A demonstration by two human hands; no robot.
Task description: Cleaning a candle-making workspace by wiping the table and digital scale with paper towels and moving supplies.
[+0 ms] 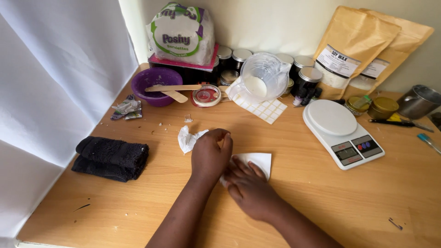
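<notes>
Head view looks down on a wooden table (321,197), where the left hand (209,156) is curled shut around a crumpled white tissue (187,138), which sticks out on its left. The right hand (250,188) lies flat and open just beside it, fingers pressing a folded white napkin (258,161) to the table near the middle — gripping nothing. It looks like a wiping or folding step. Any further move calls for light, even pressure — the paper is thin. A white kitchen scale (342,131) stands to the right, a black towel (111,157) to the left.
</notes>
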